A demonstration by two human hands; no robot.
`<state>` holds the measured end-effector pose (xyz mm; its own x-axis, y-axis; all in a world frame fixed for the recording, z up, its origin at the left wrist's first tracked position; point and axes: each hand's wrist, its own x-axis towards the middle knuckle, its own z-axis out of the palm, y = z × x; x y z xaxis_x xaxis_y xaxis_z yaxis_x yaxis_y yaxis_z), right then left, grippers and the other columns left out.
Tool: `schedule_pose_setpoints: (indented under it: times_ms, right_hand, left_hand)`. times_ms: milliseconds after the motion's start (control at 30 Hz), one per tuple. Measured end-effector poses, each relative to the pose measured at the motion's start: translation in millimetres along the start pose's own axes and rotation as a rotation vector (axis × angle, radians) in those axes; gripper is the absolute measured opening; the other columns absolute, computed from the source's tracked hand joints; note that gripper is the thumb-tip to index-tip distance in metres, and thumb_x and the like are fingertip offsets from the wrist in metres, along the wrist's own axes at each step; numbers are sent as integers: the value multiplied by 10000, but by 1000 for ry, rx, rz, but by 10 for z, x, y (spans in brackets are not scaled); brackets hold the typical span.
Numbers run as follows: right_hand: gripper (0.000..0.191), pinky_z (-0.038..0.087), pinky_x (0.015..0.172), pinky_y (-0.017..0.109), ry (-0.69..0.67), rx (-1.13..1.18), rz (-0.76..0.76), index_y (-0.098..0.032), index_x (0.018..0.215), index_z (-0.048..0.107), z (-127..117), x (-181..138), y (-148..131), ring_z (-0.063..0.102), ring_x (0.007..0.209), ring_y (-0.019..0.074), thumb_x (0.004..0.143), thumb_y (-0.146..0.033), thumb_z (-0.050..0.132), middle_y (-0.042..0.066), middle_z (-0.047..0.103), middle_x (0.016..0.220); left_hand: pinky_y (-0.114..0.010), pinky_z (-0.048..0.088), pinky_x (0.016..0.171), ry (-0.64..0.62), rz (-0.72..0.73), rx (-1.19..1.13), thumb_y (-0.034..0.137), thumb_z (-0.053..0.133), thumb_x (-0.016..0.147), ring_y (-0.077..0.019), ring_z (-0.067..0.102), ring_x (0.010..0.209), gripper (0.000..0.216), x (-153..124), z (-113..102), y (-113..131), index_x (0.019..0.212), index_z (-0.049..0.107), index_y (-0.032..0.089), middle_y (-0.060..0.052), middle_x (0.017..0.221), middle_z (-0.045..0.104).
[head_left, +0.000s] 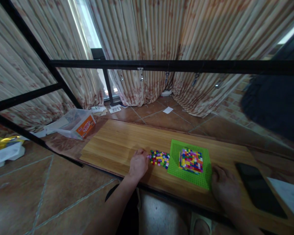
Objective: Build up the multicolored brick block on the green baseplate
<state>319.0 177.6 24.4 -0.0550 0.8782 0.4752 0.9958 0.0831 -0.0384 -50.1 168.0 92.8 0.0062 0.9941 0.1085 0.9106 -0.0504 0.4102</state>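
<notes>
A green baseplate (176, 153) lies on a wooden board (112, 143), with a square block of many-coloured small bricks (191, 160) built on it. Left of the plate sits a loose heap of small coloured bricks (159, 158). My left hand (138, 164) rests at the heap's left edge, fingers curled and pinched at the nearest bricks; whether one is held is too small to see. My right hand (224, 186) lies curled on the board at the plate's near right corner, touching its edge, with nothing visible in it.
A black phone (258, 189) lies on the board to the right. A clear plastic box with an orange label (81, 124) sits on the floor at the left. A black metal frame (161, 65) crosses above. Curtains hang behind; tiled floor surrounds the board.
</notes>
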Motion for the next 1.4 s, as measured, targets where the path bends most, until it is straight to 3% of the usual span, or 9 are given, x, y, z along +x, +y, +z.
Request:
schedule_pose_setpoints:
  times_ms: [167, 333, 567, 1033, 1233, 1400]
  right_hand:
    - [316, 427, 859, 396, -1, 13, -25, -129, 1032, 608, -41, 17, -23, 559, 983, 277, 839, -239, 384, 149, 632, 1034]
    - [332, 432, 848, 394, -33, 11, 12, -146, 1061, 601, -60, 19, -25, 557, 992, 273, 848, -259, 374, 139, 622, 1046]
    - [334, 437, 839, 387, -14, 8, 41, -132, 1047, 610, -33, 10, -17, 562, 969, 268, 848, -269, 378, 146, 625, 1029]
    - [323, 428, 877, 395, -15, 6, 13, -145, 1046, 608, -62, 18, -35, 555, 993, 267, 848, -255, 378, 135, 620, 1052]
    - [334, 432, 858, 396, -23, 6, 29, -142, 1054, 601, -34, 9, -7, 556, 997, 271, 853, -266, 365, 141, 618, 1039]
    - [318, 431, 849, 402, -20, 10, 15, -163, 1050, 606, -28, 6, 9, 567, 963, 272, 835, -264, 394, 130, 626, 1021]
  left_hand:
    - [-294, 428, 871, 32, 40, -1, 187, 443, 881, -181, 521, 958, 156, 8, 56, -32, 889, 596, 216, -46, 986, 570]
    - [-280, 429, 796, 55, -15, -82, 223, 375, 921, -173, 543, 889, 178, 9, 89, -29, 909, 552, 214, -46, 943, 589]
    - [-258, 418, 754, 65, 11, -156, 175, 384, 899, -157, 548, 838, 182, 77, 120, 9, 829, 548, 211, -29, 863, 597]
    - [-276, 443, 896, 78, 56, -244, 210, 441, 889, -157, 571, 963, 231, 150, 158, -44, 1007, 640, 227, -30, 978, 636]
    - [-290, 478, 871, 185, -89, -340, 99, 421, 842, -158, 600, 926, 304, 175, 37, -259, 1036, 635, 192, -48, 967, 649]
    - [-319, 460, 922, 121, -114, -257, 76, 513, 753, -176, 582, 990, 308, 120, -9, -365, 986, 653, 220, -34, 995, 648]
